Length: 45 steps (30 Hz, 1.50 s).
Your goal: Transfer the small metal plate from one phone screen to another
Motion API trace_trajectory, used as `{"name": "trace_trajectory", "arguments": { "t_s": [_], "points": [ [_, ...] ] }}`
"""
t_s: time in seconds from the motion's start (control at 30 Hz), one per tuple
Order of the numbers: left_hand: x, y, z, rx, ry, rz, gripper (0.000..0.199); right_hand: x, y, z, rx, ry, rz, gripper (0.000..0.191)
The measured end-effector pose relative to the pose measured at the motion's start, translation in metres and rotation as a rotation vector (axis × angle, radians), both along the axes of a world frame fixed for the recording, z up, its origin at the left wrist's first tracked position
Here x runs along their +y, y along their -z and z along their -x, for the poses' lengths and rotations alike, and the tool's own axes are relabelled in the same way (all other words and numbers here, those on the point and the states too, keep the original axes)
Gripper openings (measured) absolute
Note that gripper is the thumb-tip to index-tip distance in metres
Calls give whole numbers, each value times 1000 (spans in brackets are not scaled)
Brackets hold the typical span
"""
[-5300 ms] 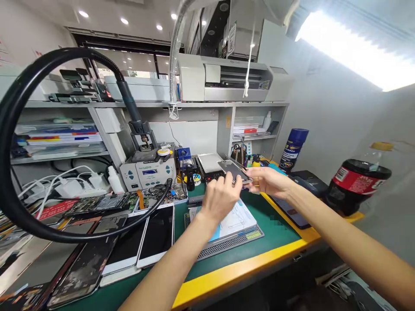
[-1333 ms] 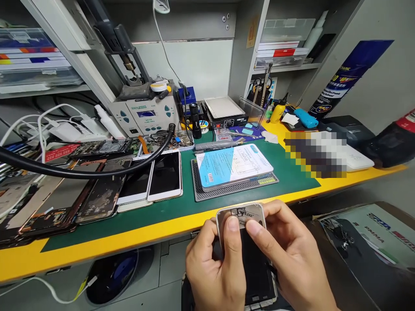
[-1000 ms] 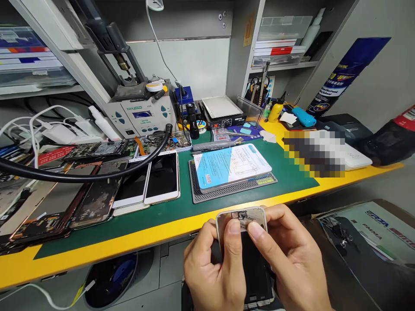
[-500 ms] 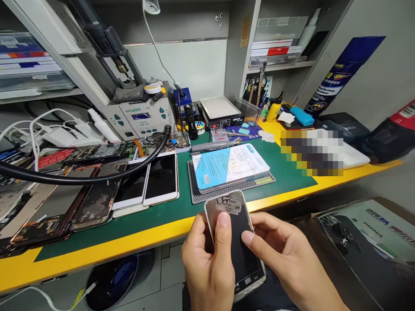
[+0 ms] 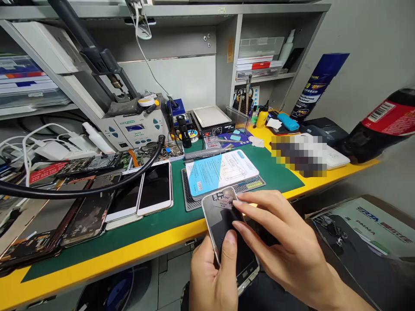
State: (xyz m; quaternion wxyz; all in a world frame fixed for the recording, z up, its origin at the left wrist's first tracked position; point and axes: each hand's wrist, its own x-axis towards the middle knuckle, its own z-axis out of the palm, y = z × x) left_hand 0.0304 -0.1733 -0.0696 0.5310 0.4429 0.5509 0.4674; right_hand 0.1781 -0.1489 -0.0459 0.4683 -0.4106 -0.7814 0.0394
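Note:
My left hand [image 5: 215,274] is wrapped round the lower left side of a phone [image 5: 223,229], its thumb lying on the dark glass. The phone is tilted up in front of the bench edge, and its frame looks worn at the bottom. A thin razor blade [image 5: 223,204] with printed letters lies on the glass near the top. My right hand [image 5: 285,237] reaches over the phone's right side with fingers stretched out. Its fingertips are at the upper right edge close to the blade, and its thumb is over the glass. Nothing shows held in it.
Behind the phone, a blue and white package [image 5: 223,172] lies on a grey perforated mat [image 5: 189,201]. White phones [image 5: 155,190] and opened phone parts are at left under a black hose [image 5: 97,185]. A cola bottle [image 5: 379,123] stands right, above a box [image 5: 372,229].
My right hand has moved from the phone's right side up to its upper right edge near the blade, fingers extending. My left thumb sits lower on the glass. The camera view has shifted.

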Motion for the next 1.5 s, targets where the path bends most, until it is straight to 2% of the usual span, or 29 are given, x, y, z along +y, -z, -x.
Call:
{"name": "trace_trajectory", "arguments": {
  "t_s": [0.1,0.2,0.27,0.37,0.43,0.57,0.7,0.8,0.97,1.13,1.3,1.37,1.5],
  "points": [
    [-2,12,5,75,28,-15,51,0,-2,-1,-172,-59,-83,34],
    [-2,18,10,57,61,10,53,-3,2,0,-222,-96,-74,34],
    [-2,16,10,33,67,34,54,-6,4,1,-198,-134,-66,35],
    [-5,9,3,-34,-6,77,54,-8,7,2,-100,-172,-56,40],
    [-8,6,0,-87,-18,125,56,-8,8,5,-7,-135,-15,41],
    [-11,11,1,-122,82,201,63,-6,8,10,173,-16,185,34],
    [-10,19,5,-87,98,195,63,-5,5,11,300,47,404,24],
    [-9,19,1,-111,73,184,61,-4,1,10,350,67,490,16],
    [-11,17,-7,-138,-29,175,58,-2,-3,9,342,59,536,11],
    [-10,16,-6,-204,41,160,49,-2,-1,8,277,61,541,11],
    [-11,12,-4,-233,76,146,45,-8,3,9,302,37,546,11],
    [-11,13,-4,-233,78,142,45,-10,0,7,396,33,646,6],
    [-10,20,-6,-194,66,86,43,-10,-10,-1,740,-42,1020,27]
  ]
}}
